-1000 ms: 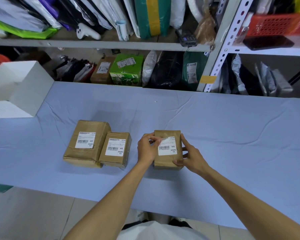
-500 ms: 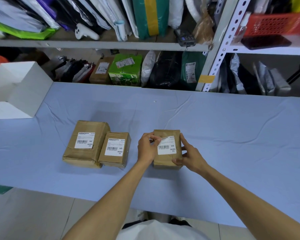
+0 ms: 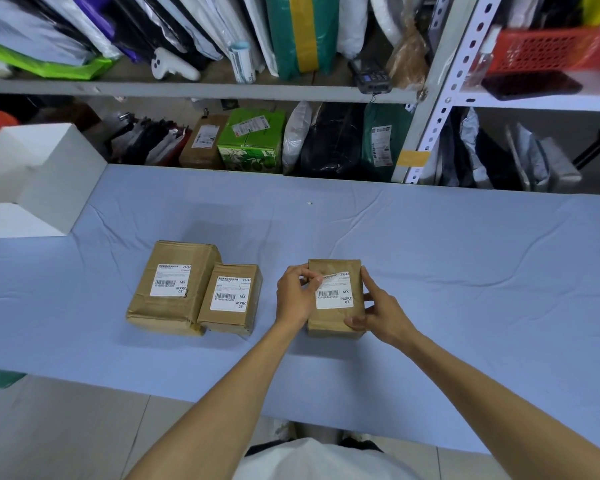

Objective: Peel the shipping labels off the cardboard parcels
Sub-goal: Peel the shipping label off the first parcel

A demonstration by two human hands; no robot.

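Far on the left a white box sits on the blue counter. Next comes the big parcel, lying flat with its first label stuck down all over. Touching its right side is the small parcel, and its second label is stuck flat too. Then comes my left grip, which pinches the top left corner of the third label between thumb and finger. That corner is lifted off the card and the rest is stuck down. The third parcel lies flat on the counter, a little apart from the other two. My right grip is closed on its right side, thumb up along the edge and fingers on the lower corner, to stop it from sliding. I think the label is thin, bendy paper that can rip, so I should hold the loose corner close to where it is stuck and pull slow and low across to the right. The parcel looks light and stiff, so it may lift with the label if I don't press it down. The brown wrap looks soft and could tear off with the glue.
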